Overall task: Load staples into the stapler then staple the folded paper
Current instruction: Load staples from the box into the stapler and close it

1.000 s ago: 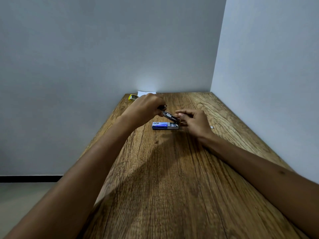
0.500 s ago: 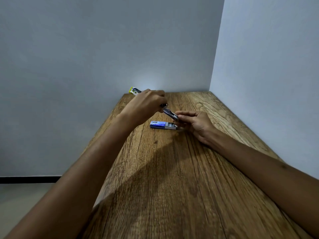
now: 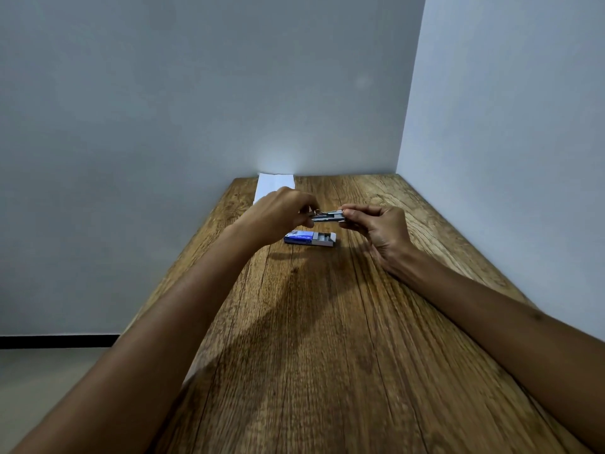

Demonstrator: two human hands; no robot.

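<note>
Stapler (image 3: 327,216): held level above the table (image 3: 327,339), no longer tilted as a second ago.
Left hand (image 3: 278,217): grips its rear end.
Right hand (image 3: 376,227): pinches its front tip.
Staple box (image 3: 309,238): open on the table, just below.
Folded paper (image 3: 273,185): now uncovered at the far edge.

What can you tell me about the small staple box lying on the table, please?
The staple box is a small flat carton with a blue printed sleeve and a pale inner tray slid partly out to the right, showing grey metallic staples inside. It looks like thin cardboard. It lies flat on the wooden table, just nearer the camera than the two hands, which are raised above and behind it. Nothing touches it but the tabletop.
</note>
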